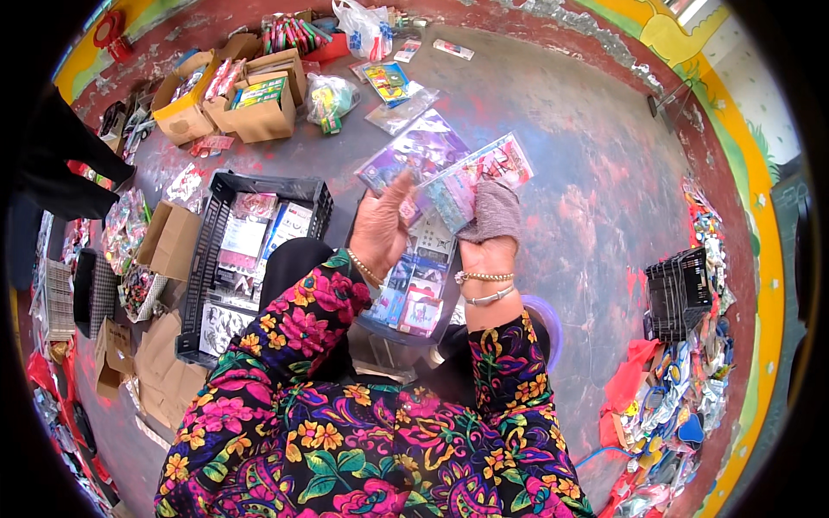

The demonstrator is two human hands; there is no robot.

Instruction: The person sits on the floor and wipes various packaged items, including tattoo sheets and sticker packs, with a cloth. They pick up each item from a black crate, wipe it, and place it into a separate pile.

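My left hand is closed on the lower edge of a flat purple printed packet in clear plastic, with the thumb toward its front. A grey cloth covers the fingers of my right hand. That hand grips a pink and teal packet, also in clear plastic, tilted up to the right. The two packets meet or overlap near the middle. Below my hands, between my knees, a container holds several blue, white and pink packets.
A black plastic crate with flat packets stands to my left. Cardboard boxes and plastic bags sit at the far left. Another person's dark-clothed legs are at the left edge. At right, a black crate stands beside heaped mixed goods.
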